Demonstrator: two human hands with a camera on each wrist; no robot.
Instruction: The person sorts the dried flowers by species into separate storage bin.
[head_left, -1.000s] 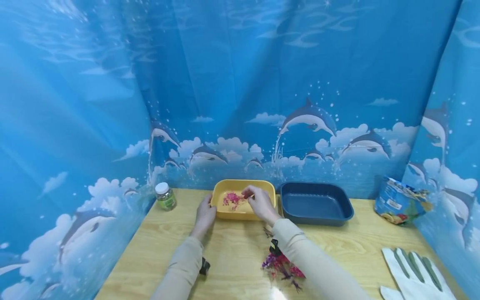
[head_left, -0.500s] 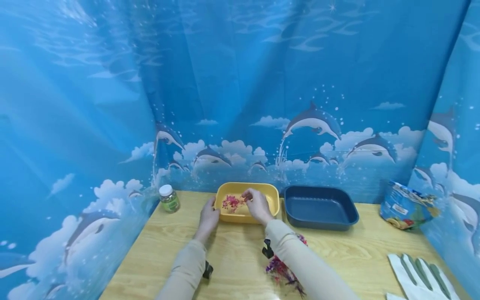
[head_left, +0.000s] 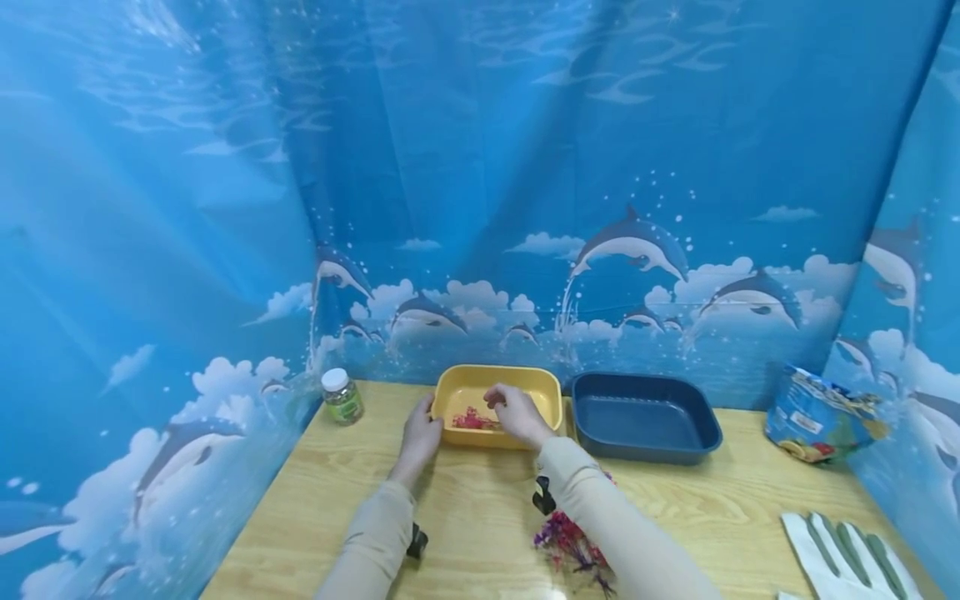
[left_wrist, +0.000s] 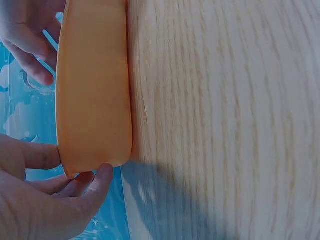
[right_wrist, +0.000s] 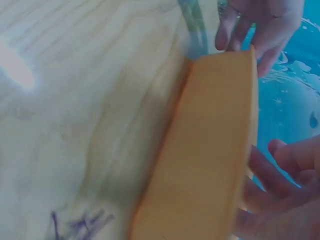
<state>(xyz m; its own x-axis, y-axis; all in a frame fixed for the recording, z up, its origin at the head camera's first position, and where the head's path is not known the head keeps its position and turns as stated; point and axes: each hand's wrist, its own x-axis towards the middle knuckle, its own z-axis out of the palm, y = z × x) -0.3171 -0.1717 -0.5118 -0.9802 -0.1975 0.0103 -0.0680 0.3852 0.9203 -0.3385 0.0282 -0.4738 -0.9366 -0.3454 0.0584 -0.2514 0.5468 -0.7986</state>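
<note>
Both hands at the yellow tray (head_left: 468, 392)

Grips the tray's left end with the left hand (head_left: 422, 432), between thumb and fingers. Holds the right hand (head_left: 517, 412) inside, loosely bent, apparently unloaded; cannot tell contact with stems. On the tray floor, just left of those fingers: pink flower sprig (head_left: 472, 419). Just right of the tray: navy tray (head_left: 641, 425).

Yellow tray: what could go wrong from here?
The pink sprig in the yellow tray lies near the right hand, so it might snag on lifting.
The right sleeve hides part of the purple flowers in the head view; it could brush them.
The left hand grips the yellow tray; a push might bump the navy tray alongside.
</note>
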